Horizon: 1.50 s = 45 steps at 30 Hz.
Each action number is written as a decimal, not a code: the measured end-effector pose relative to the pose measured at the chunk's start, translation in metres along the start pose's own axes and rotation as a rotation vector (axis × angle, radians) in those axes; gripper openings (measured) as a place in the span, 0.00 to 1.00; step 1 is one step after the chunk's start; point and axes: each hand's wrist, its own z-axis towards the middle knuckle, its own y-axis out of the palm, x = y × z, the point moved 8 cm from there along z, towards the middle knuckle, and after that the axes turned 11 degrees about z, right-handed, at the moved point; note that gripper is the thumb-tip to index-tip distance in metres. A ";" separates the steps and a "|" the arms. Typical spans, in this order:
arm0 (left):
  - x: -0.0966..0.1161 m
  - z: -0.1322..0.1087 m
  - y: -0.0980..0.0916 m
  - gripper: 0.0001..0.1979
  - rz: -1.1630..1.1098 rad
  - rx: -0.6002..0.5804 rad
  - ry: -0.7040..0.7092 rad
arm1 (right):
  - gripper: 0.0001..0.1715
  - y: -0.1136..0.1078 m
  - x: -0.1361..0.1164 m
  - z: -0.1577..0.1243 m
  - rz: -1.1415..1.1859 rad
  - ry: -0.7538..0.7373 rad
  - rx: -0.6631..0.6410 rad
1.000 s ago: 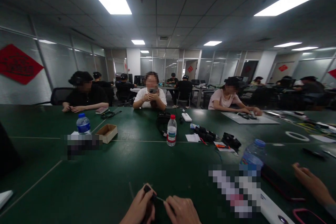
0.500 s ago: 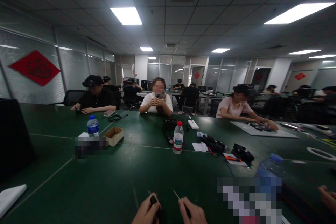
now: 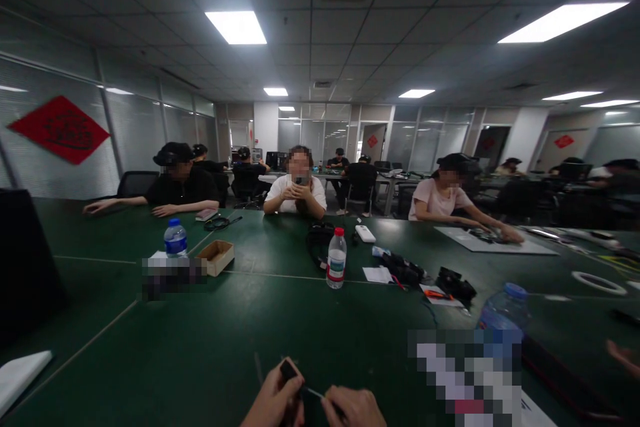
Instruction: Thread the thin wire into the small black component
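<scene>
At the bottom centre, my left hand (image 3: 275,392) is closed around a small black object (image 3: 287,368), whose kind I cannot make out. My right hand (image 3: 356,407) grips a small screwdriver (image 3: 314,392) with a thin metal shaft and a dark handle, mostly covered by my fingers. The shaft points left, and its tip meets the left hand near the black object. Exactly where the tip touches is too small to see. Both hands are just above the near part of the green table (image 3: 200,347).
A red-capped bottle (image 3: 337,260) stands ahead, with an open small box (image 3: 216,258) and a blue-capped bottle (image 3: 175,240) farther left. To the right is a large bottle (image 3: 505,310). Another person's hand (image 3: 623,355) shows at the right edge. People sit across the table.
My right hand has moved left and turned the screwdriver, so its shaft now reaches the left hand instead of pointing up and away. Across the table at left, a person has stretched out an arm.
</scene>
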 end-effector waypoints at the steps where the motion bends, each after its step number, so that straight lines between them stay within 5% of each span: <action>1: 0.000 0.000 0.000 0.29 0.011 -0.002 0.004 | 0.19 -0.004 0.003 0.002 0.091 0.053 0.035; 6: 0.010 -0.008 0.001 0.28 0.045 -0.037 0.021 | 0.28 -0.024 0.045 0.013 0.836 0.604 0.368; 8: 0.016 -0.012 0.001 0.26 0.062 -0.038 0.049 | 0.27 -0.029 0.048 0.017 0.956 0.667 0.444; 14: 0.016 -0.014 0.004 0.25 0.042 -0.065 0.081 | 0.24 -0.021 0.008 0.015 0.320 0.338 0.201; 17: 0.018 -0.012 0.002 0.25 -0.020 -0.067 0.149 | 0.22 -0.017 -0.003 0.009 0.153 0.306 0.161; 22: 0.025 -0.012 -0.002 0.24 -0.010 -0.056 0.235 | 0.23 -0.035 -0.009 0.011 0.177 0.314 0.128; 26: 0.025 -0.016 -0.003 0.28 0.072 -0.017 0.154 | 0.21 -0.047 -0.005 0.006 0.140 0.352 0.118; 45: 0.031 -0.017 -0.004 0.28 0.120 -0.019 0.184 | 0.20 -0.038 -0.007 0.002 0.079 0.208 0.094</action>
